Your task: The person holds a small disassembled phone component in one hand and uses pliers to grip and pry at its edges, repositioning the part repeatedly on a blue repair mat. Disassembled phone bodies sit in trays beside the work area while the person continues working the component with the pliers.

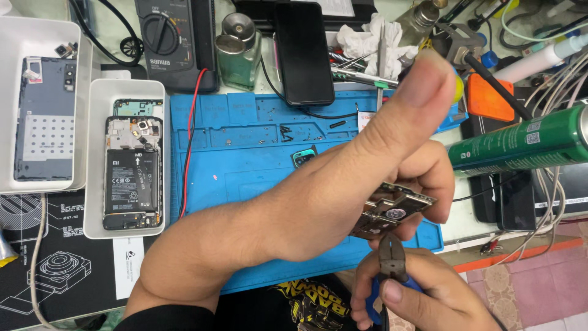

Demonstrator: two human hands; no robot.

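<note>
My left hand (343, 190) is raised over the blue work mat (245, 165), thumb pointing up, its fingers closed on a small circuit board (392, 208) with metal shields. Below it, my right hand (422, 294) grips blue-handled cutting pliers (390, 257), whose jaws point up and touch the lower edge of the board. A small camera module (303, 157) lies on the mat just behind my left hand.
An opened phone with its battery showing (131, 175) lies in a white tray (98, 214); a second tray (12, 92) holds a back cover. Behind the mat stand a multimeter (174, 40), glass bottles (237, 52) and a dark phone (303, 52). A green spray can (520, 144) lies right.
</note>
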